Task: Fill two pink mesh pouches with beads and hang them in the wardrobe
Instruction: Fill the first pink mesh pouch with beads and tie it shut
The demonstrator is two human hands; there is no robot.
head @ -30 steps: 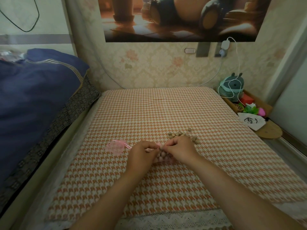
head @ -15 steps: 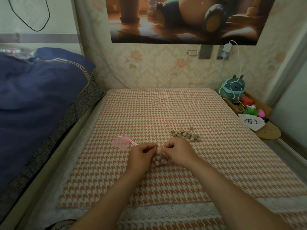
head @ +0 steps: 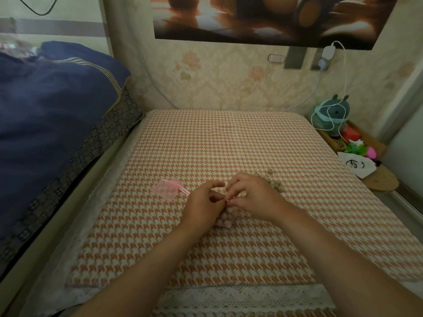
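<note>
At frame centre the left hand [head: 203, 202] and right hand [head: 254, 197] pinch the drawstring mouth of the first pouch [head: 225, 217], already bead-filled; the second pouch [head: 166, 189] lies empty at left; loose beads [head: 277, 185] wait beside the right hand; filling that one and hanging both look undone.

Orange-and-white houndstooth mat [head: 229, 145], lace-trimmed at the near edge. Lying on it: one flat pink mesh pouch [head: 166, 190], left of centre; one bead-filled pink mesh pouch [head: 225, 217], centre, partly hidden; loose tan beads [head: 275, 185], clustered to its right.
</note>
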